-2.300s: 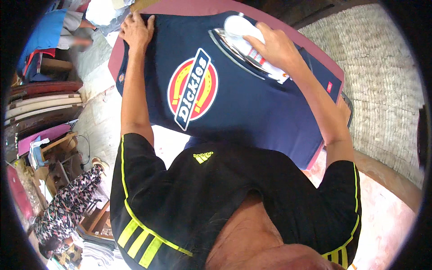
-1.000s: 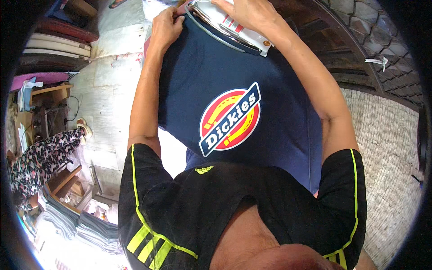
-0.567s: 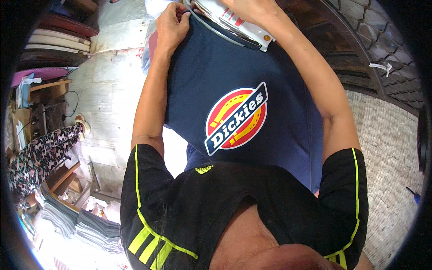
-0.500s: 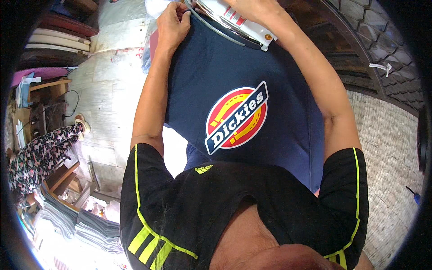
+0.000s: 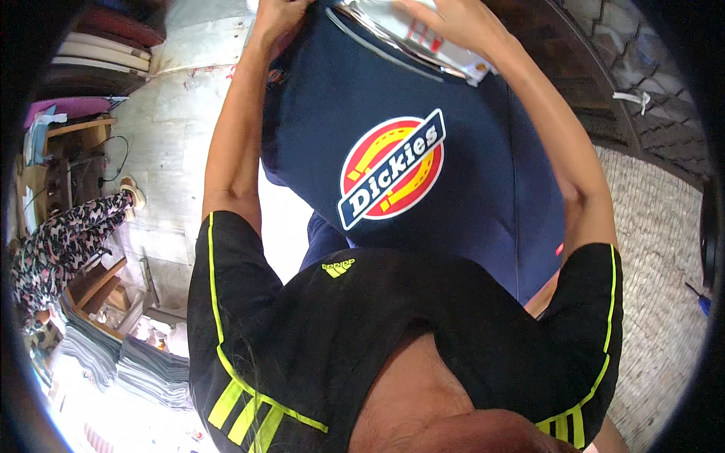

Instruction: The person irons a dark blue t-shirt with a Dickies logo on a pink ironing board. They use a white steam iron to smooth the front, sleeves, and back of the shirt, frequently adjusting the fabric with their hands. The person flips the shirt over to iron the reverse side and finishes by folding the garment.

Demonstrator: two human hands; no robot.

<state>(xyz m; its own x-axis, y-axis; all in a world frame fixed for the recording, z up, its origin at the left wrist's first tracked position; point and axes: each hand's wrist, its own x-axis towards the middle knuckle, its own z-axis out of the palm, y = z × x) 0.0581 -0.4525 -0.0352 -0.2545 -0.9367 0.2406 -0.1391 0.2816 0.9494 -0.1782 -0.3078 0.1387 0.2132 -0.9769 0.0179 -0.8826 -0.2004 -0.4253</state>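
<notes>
A navy garment (image 5: 476,189) with a large round red-and-yellow emblem (image 5: 393,170) lies spread in front of me, reaching down to my lap. At the upper left, my left hand (image 5: 283,19) pinches its edge, the fingertips partly cut off by the top of the picture. A thin grey curved band (image 5: 377,49) runs along the garment's upper part. Just above this band is a glossy white flat packet (image 5: 453,57) with red print, blurred by motion. My right hand (image 5: 464,26) holds the packet from above, its fingers partly out of view.
A dark metal lattice gate (image 5: 642,68) stands at the upper right, with a white tie (image 5: 633,98) on it. Left are stacked boards (image 5: 102,57), folded grey clothes (image 5: 155,370) and a person in patterned trousers (image 5: 68,249). A pale tiled floor (image 5: 174,136) lies between.
My right hand and the white packet have shifted right, with the grey band. My left hand has moved up and left. The emblem sits slightly higher and further left in view.
</notes>
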